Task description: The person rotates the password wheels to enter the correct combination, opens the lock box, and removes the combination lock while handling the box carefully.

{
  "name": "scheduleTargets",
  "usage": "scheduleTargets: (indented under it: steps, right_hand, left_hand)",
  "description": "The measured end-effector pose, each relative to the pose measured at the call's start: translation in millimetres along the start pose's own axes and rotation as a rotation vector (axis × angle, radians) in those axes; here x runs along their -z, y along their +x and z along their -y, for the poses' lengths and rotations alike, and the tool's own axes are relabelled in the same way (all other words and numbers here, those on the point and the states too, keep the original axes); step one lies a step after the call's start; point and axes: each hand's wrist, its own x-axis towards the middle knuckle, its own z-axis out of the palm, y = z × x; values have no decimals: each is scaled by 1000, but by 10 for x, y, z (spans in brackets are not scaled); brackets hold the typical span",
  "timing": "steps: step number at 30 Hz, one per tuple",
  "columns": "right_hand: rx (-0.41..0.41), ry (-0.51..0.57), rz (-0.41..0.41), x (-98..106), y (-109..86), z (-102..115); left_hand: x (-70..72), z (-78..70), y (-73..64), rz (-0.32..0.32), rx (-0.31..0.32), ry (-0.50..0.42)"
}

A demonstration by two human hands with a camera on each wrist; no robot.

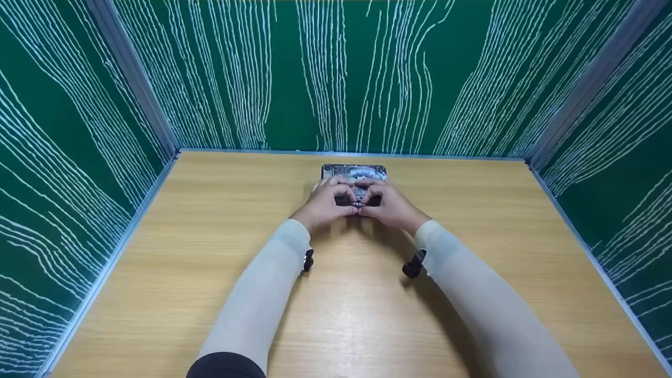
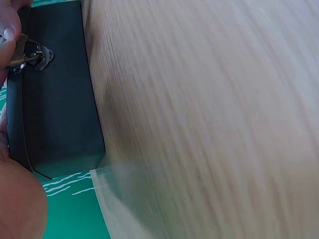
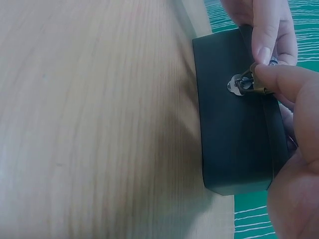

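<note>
A small dark box (image 3: 227,137) with a picture-covered lid (image 1: 362,170) sits on the table. On its front is a metal hasp plate (image 3: 233,85), and the shackle of a brass-coloured padlock (image 2: 19,52) passes through it. My left hand (image 1: 325,203) pinches one end of the padlock between thumb and fingers. From the other side, my right hand (image 1: 392,206) pinches it too, so that the thumb tips nearly meet. The other fingers of both hands rest along the lid. The fingers hide much of the padlock's body.
The box stands near the back of the wooden table (image 1: 346,310). Green panels (image 1: 286,79) with white wavy lines rise along the back and both sides, joined by grey metal corner posts (image 1: 139,79).
</note>
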Motion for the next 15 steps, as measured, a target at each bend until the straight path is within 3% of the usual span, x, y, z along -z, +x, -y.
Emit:
scheduleTargets:
  steps: [15]
  right_hand:
    - [-15, 12, -1, -16, 7, -3]
  left_hand:
    - [11, -4, -11, -1, 27, -23]
